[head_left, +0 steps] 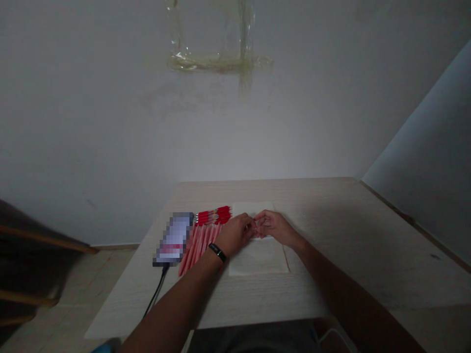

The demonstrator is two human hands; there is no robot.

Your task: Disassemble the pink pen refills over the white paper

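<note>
My left hand [240, 232], with a black band [218, 252] on its wrist, is over a pale sheet [259, 260]. Its fingers are pinched together close to the fingertips of my right hand [274, 226]. The right fingers are curled inward and closed too. Something small may be held between the two hands, but the fingers hide it. Left of my left hand lie several red pen-like sticks [213, 215] with silvery ends. Just in front of them is a row of longer pink sticks [196, 250], partly covered by my left hand.
A phone-like device [172, 240] with a blurred screen lies at the left of the wooden table [331, 206], a black cable [156, 289] running from it. A wall [305, 122] with peeling tape [209, 63] rises behind. Wooden bars [47, 238] stand at the lower left.
</note>
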